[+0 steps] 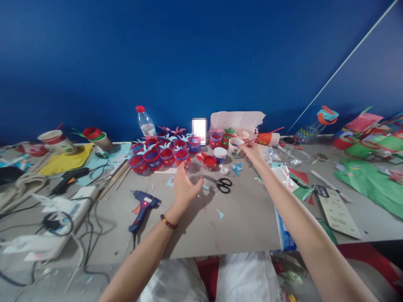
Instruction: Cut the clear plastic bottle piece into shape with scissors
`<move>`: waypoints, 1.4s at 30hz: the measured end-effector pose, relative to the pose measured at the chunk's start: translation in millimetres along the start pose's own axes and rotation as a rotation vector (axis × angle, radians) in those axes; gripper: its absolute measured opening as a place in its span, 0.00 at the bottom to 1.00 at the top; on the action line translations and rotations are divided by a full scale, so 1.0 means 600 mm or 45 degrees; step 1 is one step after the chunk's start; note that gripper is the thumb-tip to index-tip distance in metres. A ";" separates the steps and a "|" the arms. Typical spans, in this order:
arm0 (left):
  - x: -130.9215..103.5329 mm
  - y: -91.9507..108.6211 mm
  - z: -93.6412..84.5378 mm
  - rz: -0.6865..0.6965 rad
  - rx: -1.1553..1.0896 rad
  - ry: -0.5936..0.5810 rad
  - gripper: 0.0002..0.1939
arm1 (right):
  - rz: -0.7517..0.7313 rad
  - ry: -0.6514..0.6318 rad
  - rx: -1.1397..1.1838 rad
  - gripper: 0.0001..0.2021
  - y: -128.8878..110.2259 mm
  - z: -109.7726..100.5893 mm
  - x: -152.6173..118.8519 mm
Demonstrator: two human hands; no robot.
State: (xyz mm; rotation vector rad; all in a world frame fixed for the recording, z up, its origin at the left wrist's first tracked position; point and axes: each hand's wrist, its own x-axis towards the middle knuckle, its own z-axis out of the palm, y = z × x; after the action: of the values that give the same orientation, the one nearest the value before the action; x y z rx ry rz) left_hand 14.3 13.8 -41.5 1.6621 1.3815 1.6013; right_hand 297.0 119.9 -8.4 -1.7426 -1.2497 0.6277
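My left hand [185, 184] is curled around a small clear plastic cup [194, 169] near the middle of the table. A thin red paintbrush [270, 132] is pinched in my right hand [251, 150], its lower end by the mouth of a white paper cup [235, 147]. That brush tip is too small to make out. Just right of my left hand lie black-handled scissors [224, 185]. Behind them stand an open jar of red paint [209, 162] and a white-lidded jar [219, 154].
Several painted cups with eyes and paper leaves [153, 159] stand left of centre, before a plastic bottle [146, 121]. A blue glue gun [143, 207] lies near a white power strip [69, 218]. Stacked orange paper cups [269, 139] lie right. Green material [371, 184] covers the far right.
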 end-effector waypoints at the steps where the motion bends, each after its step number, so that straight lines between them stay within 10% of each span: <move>1: 0.001 0.001 -0.001 0.030 0.079 -0.007 0.35 | 0.038 0.030 -0.004 0.17 0.003 0.004 0.002; 14: 0.023 0.032 -0.031 -0.049 0.986 -0.227 0.39 | -0.043 0.266 -0.036 0.47 0.002 0.038 0.024; 37: 0.041 0.050 -0.077 -0.166 1.372 -0.427 0.41 | -0.202 0.251 -0.104 0.44 -0.012 0.027 -0.013; 42: 0.040 0.082 -0.081 0.027 1.392 -0.307 0.45 | -0.377 0.266 -0.039 0.43 -0.010 0.012 -0.031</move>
State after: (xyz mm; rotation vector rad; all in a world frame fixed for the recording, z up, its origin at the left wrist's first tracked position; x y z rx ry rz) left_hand -17.9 -0.3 22.9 2.2972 2.2825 0.5447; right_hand 281.9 105.8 -8.4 -1.5613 -1.3387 0.2494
